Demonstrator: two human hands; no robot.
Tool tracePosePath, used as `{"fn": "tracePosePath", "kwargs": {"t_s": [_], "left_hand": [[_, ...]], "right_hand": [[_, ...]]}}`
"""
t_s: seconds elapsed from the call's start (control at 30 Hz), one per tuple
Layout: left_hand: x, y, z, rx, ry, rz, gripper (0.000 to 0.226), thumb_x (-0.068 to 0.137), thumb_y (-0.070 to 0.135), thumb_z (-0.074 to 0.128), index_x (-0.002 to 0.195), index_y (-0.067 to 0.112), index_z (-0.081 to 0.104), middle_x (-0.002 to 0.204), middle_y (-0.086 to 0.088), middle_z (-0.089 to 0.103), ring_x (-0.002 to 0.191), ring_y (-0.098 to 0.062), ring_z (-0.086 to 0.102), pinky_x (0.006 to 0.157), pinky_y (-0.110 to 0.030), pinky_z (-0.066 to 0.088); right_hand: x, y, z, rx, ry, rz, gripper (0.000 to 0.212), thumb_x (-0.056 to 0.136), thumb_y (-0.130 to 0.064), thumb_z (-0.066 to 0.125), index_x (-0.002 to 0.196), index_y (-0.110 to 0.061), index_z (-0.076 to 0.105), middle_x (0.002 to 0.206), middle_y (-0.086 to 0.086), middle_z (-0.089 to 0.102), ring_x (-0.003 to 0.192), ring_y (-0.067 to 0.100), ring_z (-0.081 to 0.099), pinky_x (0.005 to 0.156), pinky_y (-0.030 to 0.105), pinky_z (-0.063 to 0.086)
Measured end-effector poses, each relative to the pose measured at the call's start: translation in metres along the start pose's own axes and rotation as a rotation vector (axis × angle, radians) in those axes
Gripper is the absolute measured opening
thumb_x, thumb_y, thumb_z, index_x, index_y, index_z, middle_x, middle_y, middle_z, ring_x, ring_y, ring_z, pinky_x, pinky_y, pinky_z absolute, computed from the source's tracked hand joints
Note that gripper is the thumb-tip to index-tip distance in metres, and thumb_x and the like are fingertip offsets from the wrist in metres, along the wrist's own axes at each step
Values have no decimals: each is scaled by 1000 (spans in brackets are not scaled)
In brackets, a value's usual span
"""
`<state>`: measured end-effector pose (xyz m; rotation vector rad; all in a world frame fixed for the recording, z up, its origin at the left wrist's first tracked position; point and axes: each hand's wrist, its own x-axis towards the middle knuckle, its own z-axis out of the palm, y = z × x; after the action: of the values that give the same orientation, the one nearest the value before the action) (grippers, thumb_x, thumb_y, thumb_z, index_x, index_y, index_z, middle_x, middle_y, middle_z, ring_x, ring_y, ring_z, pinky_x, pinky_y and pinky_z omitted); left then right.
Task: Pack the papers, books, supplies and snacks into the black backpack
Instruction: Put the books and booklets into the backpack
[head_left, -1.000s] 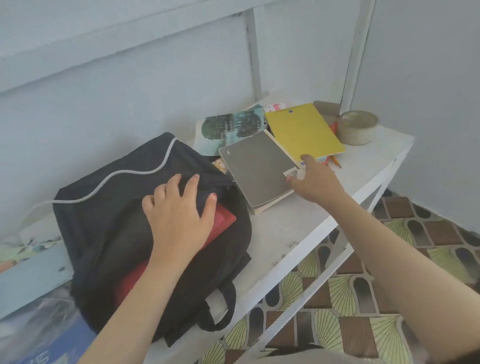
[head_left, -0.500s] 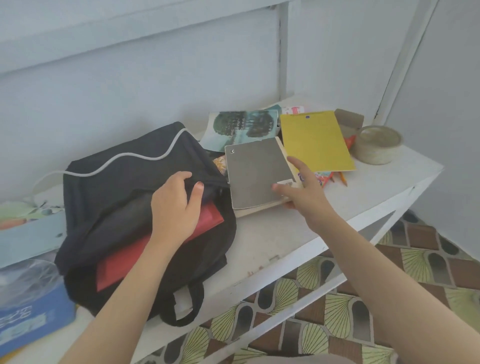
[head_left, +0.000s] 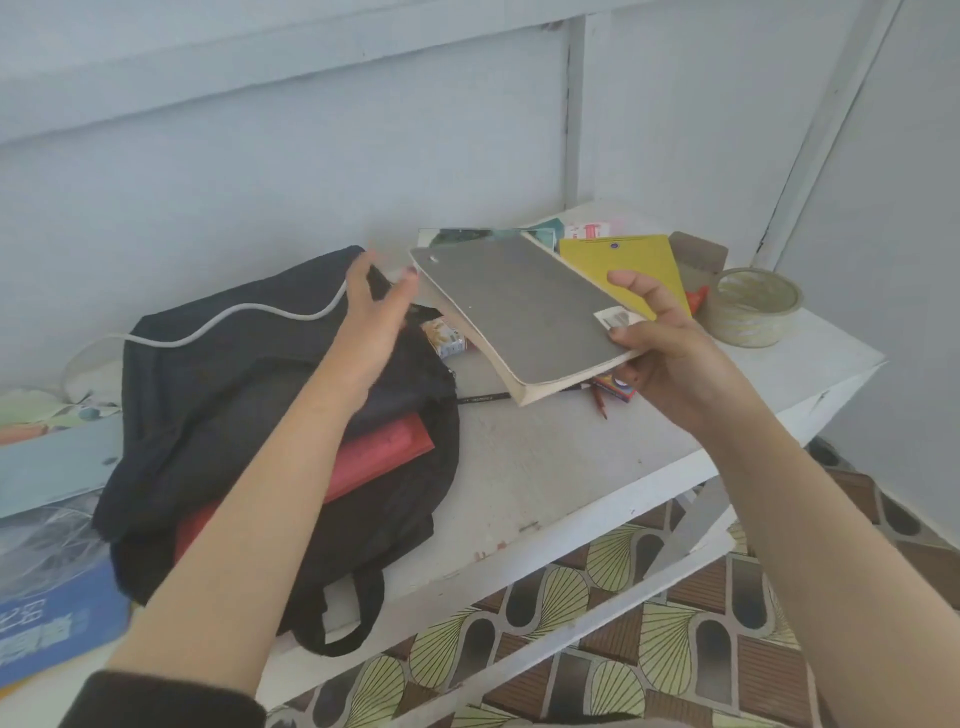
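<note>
At the lower left edge of the frame lies a blue cardboard box (head_left: 47, 629) with white printed characters, too cut off to read. Just right of it, the black fabric backpack (head_left: 218, 389) rests on the white painted table (head_left: 545, 467), its mouth facing right, with a flat red book (head_left: 384, 457) sticking out of it and a white cord (head_left: 234, 317) lying across its top. Above centre, the left hand (head_left: 374, 317) holds the upper edge of the backpack's opening between fingers and thumb. In the right middle, the right hand (head_left: 660, 358) grips the near corner of a thick grey-covered book (head_left: 519, 306), thumb on top beside a white barcode sticker (head_left: 615, 318) whose print is too small to read. The book is tilted and its far end reaches just beside the backpack's mouth. Under it lie a small printed snack pack (head_left: 444, 338) and a pencil (head_left: 600, 402). Further back are a yellow booklet (head_left: 623, 260) bearing a small blue round emblem and illegible lines, and a roll of clear packing tape (head_left: 753, 306) at the right.
</note>
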<state>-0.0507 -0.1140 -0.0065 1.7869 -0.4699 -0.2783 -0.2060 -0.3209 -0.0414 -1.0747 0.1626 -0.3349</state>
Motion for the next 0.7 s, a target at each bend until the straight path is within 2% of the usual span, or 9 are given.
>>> {"fn": "tracePosePath", "kwargs": {"t_s": [0.1,0.2,0.27,0.3,0.37,0.43,0.5,0.6,0.7], "left_hand": [[-1,12,-5,-387,-156,-72,76,88,51,50,145,45,0,128,-3,50,93,-23,67,74,-38,55],[-7,12,-2,-488,-135,-28,79,89,18,57,145,41,8,122,4,58,89,-14,67,64,-34,56],[-12,6,1,-517,-78,-8,83,87,-7,54,143,40,16,126,1,56,95,-17,66,64,-33,56],[-14,2,2,-533,-57,-1,87,85,-12,53,142,42,16,130,-1,53,102,-19,64,66,-35,56],[-19,-5,1,-530,-9,31,94,84,-16,53,141,46,11,135,-1,49,112,-21,60,68,-37,56],[-21,-12,-3,-497,31,61,99,84,-16,53,142,47,3,136,-1,48,112,-19,59,68,-38,56],[-22,-16,-9,-468,63,66,103,84,-15,53,143,46,-3,135,-2,50,109,-17,60,66,-35,55],[-22,-21,-19,-416,95,80,103,86,-12,55,143,45,-8,130,0,52,105,-13,61,66,-32,55],[-23,-31,-29,-346,82,158,96,91,-1,53,143,39,-18,134,2,49,112,-9,58,86,-38,54]], "right_hand": [[-4,-11,9,-46,-78,-21,47,82,12,44,109,-26,54,79,-3,64,57,11,53,41,17,34],[-4,-11,23,-12,15,-57,44,87,12,41,110,-23,54,75,-6,65,53,8,57,40,15,39],[-3,-3,34,72,122,-104,41,92,2,44,121,-25,52,87,-3,67,59,11,61,41,17,43],[-3,4,39,100,167,-128,44,94,-4,45,131,-29,46,99,-3,66,66,13,63,43,20,46],[-2,21,47,124,231,-184,63,96,-11,49,144,-44,22,123,-9,60,91,16,67,61,30,56],[-4,35,56,108,235,-237,80,96,-8,50,143,-53,5,137,-12,51,117,17,58,86,37,53],[-8,44,66,33,181,-244,77,94,-1,50,140,-54,16,141,-7,48,121,19,55,86,37,54],[-12,52,77,-20,159,-150,63,92,7,46,129,-44,44,130,-10,57,101,11,63,73,31,57],[-12,57,85,62,218,-35,60,91,11,41,130,-34,49,132,-1,56,95,17,62,73,27,55]]}}
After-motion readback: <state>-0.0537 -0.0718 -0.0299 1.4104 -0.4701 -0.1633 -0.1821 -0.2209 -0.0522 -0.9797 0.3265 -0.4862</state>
